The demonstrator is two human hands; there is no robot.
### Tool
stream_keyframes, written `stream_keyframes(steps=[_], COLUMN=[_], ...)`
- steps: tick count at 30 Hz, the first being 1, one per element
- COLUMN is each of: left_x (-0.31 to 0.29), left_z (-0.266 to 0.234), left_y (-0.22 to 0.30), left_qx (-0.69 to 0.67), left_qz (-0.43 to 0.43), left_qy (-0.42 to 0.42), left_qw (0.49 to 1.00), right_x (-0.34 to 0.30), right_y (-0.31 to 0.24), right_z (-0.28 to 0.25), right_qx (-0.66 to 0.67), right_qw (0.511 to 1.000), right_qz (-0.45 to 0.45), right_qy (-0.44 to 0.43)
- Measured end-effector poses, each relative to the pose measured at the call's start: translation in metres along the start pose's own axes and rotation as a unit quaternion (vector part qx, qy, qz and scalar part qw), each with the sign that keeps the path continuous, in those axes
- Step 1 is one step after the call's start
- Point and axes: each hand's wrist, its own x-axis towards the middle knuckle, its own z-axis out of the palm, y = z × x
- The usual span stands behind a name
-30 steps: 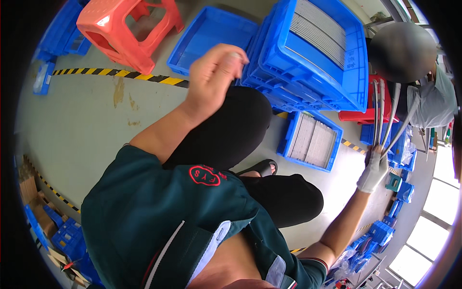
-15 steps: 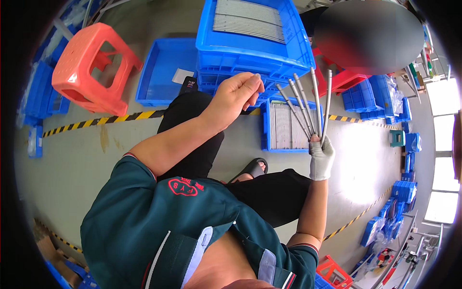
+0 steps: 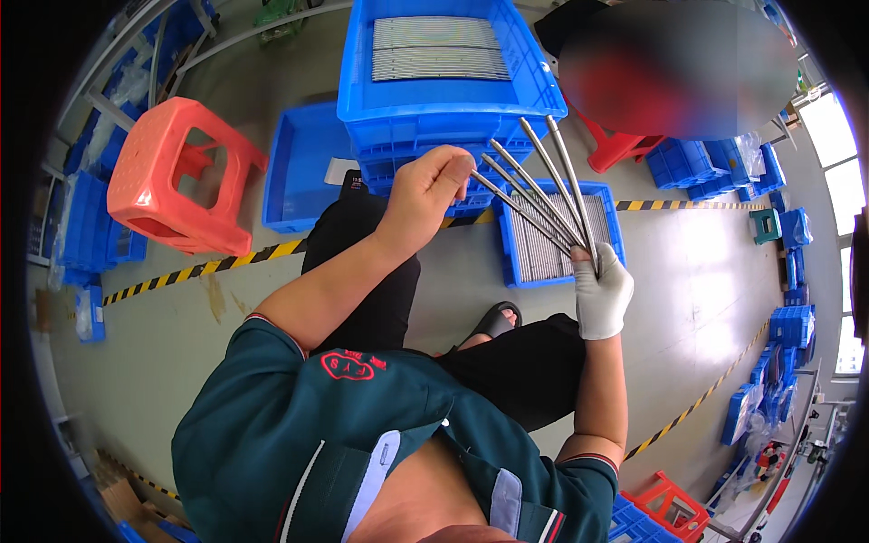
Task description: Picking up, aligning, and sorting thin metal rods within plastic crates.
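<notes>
Several slim silver metal rods fan out from my gloved right hand, which is closed round their lower ends. Their upper ends spread up and to the left. My bare left hand is closed in a pinch, its thumb pressed against curled fingers. The tip of the leftmost rod meets these fingertips; whether they grip it or some small part is hidden. Beneath the fanned rods, a blue crate on the floor holds many similar rods in rows. Ahead, a stacked blue crate holds another layer of rods.
To the left stand a red plastic stool and a low blue crate with a white paper. A person, partly blurred, is at the upper right beside a red stool. Black-and-yellow tape crosses the floor.
The fanned rods have tilted left, so the leftmost one now reaches my left fingertips; before, a gap lay between. My left hand stays pinched and the view has shifted slightly.
</notes>
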Motion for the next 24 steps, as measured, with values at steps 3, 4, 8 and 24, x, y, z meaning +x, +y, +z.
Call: stream_keyframes(steps=[3,4,8,24], left_x=[0.003,0.004,0.016,0.012], left_z=[-0.006,-0.006,-0.019,-0.013], left_y=[0.003,0.006,0.022,0.015], left_qx=[-0.028,-0.028,0.031,0.057], left_qz=[-0.003,0.000,0.130,0.054], left_qy=[-0.021,-0.024,0.099,0.017], left_qw=[0.999,0.999,0.986,0.997], right_x=[0.000,0.001,0.001,0.002], right_y=[-0.002,0.004,0.004,-0.018], right_z=[0.002,0.005,0.007,0.008], right_qx=[-0.016,0.027,0.077,-0.048], right_qw=[1.000,0.999,0.996,0.999], right_qz=[0.008,0.020,0.052,-0.005], right_qy=[-0.015,-0.017,-0.015,0.005])
